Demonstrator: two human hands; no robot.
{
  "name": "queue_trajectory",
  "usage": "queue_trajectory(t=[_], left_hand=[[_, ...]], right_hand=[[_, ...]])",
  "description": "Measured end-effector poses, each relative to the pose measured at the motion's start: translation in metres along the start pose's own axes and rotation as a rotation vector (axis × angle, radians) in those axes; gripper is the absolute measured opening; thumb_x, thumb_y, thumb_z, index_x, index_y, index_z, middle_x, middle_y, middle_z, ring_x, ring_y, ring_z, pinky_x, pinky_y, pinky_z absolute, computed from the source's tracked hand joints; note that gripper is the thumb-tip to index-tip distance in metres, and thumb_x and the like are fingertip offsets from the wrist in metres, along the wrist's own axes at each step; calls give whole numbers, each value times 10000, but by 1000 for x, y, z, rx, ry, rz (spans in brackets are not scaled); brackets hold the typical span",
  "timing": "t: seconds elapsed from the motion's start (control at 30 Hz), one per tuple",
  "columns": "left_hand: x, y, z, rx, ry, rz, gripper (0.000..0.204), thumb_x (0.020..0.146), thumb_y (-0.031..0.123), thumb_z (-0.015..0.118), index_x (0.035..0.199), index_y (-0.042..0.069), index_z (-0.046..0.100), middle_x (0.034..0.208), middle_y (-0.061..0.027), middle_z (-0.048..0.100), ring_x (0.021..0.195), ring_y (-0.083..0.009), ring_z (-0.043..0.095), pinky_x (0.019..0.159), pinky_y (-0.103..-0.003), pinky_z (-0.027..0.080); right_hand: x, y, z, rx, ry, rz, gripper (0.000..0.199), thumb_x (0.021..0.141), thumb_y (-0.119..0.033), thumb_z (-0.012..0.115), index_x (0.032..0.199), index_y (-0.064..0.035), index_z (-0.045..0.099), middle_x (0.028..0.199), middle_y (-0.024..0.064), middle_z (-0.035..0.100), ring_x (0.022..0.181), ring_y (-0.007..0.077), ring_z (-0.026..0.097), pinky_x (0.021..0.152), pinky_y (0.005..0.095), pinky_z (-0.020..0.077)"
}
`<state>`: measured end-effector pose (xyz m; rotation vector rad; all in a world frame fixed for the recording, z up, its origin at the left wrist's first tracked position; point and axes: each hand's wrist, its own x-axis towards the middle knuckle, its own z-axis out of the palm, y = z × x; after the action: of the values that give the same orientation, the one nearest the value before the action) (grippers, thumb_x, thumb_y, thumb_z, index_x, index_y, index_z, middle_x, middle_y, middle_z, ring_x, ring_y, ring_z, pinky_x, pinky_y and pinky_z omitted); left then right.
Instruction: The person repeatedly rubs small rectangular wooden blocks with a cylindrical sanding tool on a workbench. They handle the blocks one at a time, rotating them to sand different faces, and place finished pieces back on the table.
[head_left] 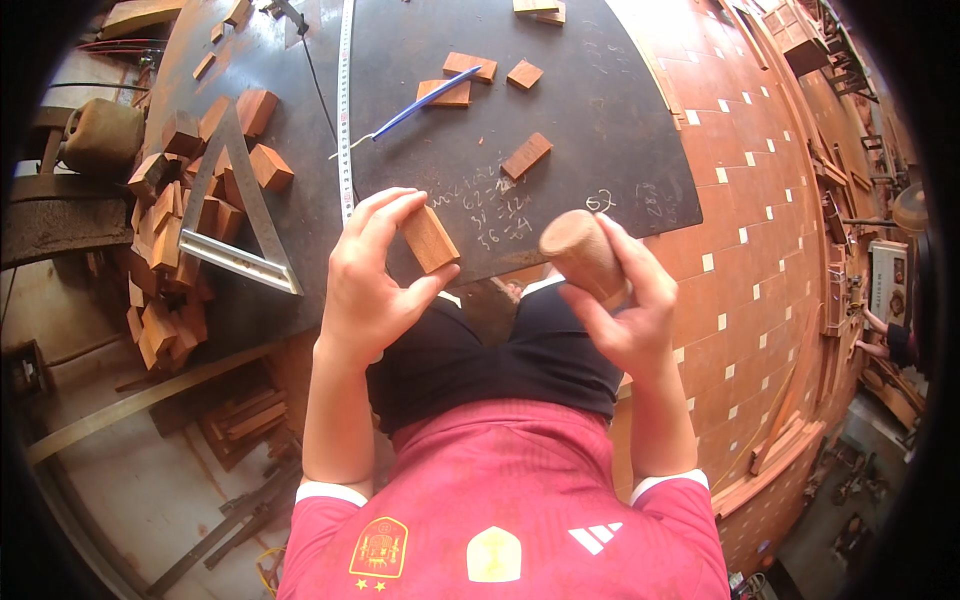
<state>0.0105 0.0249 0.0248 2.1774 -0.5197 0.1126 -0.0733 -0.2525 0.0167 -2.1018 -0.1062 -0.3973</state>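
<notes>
Between the thumb and fingers of my left hand (365,275) is a small rectangular wood block (430,241), held over the near edge of the dark table. My right hand (640,290) grips a rounded wooden piece (580,250) like a short cylinder, its flat end facing up and left. The two pieces are apart. Beyond them on the table lie a blue pen (428,103) across a pair of wood blocks (443,93), and a darker single block (527,156).
A dark table (610,120) bears chalk marks and a measuring tape (345,110) stuck lengthwise. To the left, a metal triangle square (240,265) leans over a heap of wood offcuts (165,225). Tiled floor (745,300) lies to the right, where another person's arm (875,335) shows.
</notes>
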Motion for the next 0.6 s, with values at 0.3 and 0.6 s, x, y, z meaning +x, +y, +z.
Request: queue_trajectory(t=[0.3, 0.6], left_hand=[[-9, -10, -1, -97, 51, -128, 665, 677, 151, 1010, 1258, 1, 725, 1173, -151, 774, 1116, -300, 748, 1012, -378, 578], [-7, -15, -1, -158, 68, -69, 590, 696, 156, 980, 1214, -2, 746, 1142, -155, 779, 1071, -290, 761, 961, -382, 588]], right_hand=[[54, -17, 47, 135, -249, -169, 763, 766, -73, 926, 1471, -25, 637, 1317, 218, 725, 1196, 385, 731, 1031, 425, 572], [74, -26, 62, 62, -274, -204, 713, 762, -48, 910, 1434, -19, 673, 1273, 225, 736, 1137, 387, 750, 970, 417, 595]])
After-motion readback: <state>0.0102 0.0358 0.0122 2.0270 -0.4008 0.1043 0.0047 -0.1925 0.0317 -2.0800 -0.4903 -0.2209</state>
